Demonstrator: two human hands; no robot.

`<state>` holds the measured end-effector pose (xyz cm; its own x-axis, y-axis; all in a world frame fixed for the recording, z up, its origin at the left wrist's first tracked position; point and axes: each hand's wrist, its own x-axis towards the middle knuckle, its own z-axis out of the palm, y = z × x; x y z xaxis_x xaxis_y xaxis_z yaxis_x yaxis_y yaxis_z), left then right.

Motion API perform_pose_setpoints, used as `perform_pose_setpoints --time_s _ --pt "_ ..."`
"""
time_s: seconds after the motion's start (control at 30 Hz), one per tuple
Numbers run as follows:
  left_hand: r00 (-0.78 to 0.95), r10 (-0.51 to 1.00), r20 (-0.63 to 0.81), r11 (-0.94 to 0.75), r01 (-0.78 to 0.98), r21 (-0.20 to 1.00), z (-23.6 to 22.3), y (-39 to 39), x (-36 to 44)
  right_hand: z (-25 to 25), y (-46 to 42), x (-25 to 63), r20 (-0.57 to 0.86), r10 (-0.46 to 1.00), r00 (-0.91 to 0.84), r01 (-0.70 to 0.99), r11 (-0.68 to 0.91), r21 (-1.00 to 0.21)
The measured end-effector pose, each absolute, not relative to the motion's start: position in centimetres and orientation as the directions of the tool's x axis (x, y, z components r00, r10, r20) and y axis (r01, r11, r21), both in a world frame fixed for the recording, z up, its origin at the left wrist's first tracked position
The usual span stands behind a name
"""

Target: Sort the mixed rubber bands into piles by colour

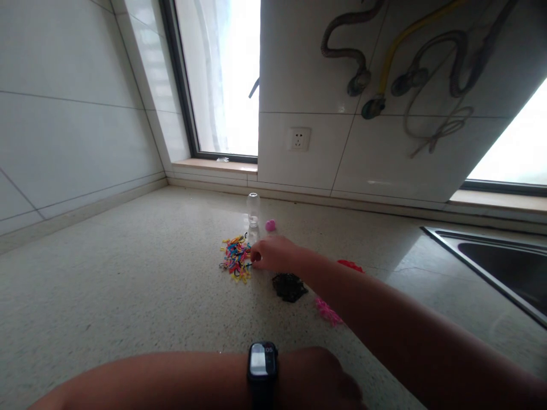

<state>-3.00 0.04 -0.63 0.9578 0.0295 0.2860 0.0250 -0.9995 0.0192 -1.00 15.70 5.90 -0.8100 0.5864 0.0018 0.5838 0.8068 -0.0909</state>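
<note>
My right hand (272, 254) reaches across the counter, thumb and fingers pinched together at the right edge of a pile of small multicoloured elastic bands (237, 257). A dark bit shows by the fingertips; whether they grip it is too small to tell. Below the hand sits a black pile of bands (289, 287). Partly behind my right forearm lie a pink pile (328, 311) and a red pile (351, 265). My left hand (320, 373) rests closed near the bottom edge, its fingers curled under and partly cut off; a watch (262, 361) is on that wrist.
A clear bottle (253, 209) stands behind the multicoloured pile, with a round pink object (270, 225) beside it. The speckled counter (128, 285) meets a tiled wall with a socket (299, 139) and hoses. At the right is a metal-rimmed sink (448, 242).
</note>
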Motion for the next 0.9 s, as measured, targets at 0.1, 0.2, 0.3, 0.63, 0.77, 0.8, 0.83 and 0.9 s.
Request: perform_pose_setpoints --time_s 0.1,0.2,0.3,0.63,0.77,0.8,0.83,0.9 --pt "0.956 0.005 0.294 -1.0 0.003 0.005 -0.8 0.1 -2.9 5.5 15.8 -1.0 0.001 0.591 -0.807 0.589 0.804 -0.079" --pt "0.953 0.015 0.302 -1.0 0.017 -0.005 -1.0 0.2 -2.8 5.4 15.6 -0.8 0.032 0.6 -0.799 0.598 0.799 -0.058" --pt "0.951 0.002 0.309 -1.0 0.007 -0.016 -1.1 0.2 -2.8 5.8 15.3 -0.4 0.057 0.603 -0.796 0.602 0.798 -0.041" --pt "0.955 0.043 0.294 -0.999 0.047 -0.009 -0.7 -0.2 -2.9 7.8 14.8 2.7 0.18 0.66 -0.729 0.603 0.744 -0.287" --pt "0.966 0.068 0.249 -0.998 0.062 0.033 -0.6 -0.1 -2.9 7.7 14.9 2.4 0.18 0.654 -0.735 0.597 0.75 -0.286" --pt "0.965 0.065 0.254 -0.998 0.058 0.036 -0.6 -0.1 -2.9 7.7 14.9 2.1 0.176 0.65 -0.739 0.601 0.755 -0.263" --pt "0.962 0.059 0.268 -0.998 0.051 0.035 -0.7 -0.1 -2.9 7.7 14.9 1.8 0.169 0.647 -0.744 0.606 0.759 -0.236" --pt "0.954 0.038 0.299 -0.999 0.034 0.02 -0.9 0.0 -3.0 7.8 14.8 1.1 0.144 0.638 -0.757 0.615 0.769 -0.174"
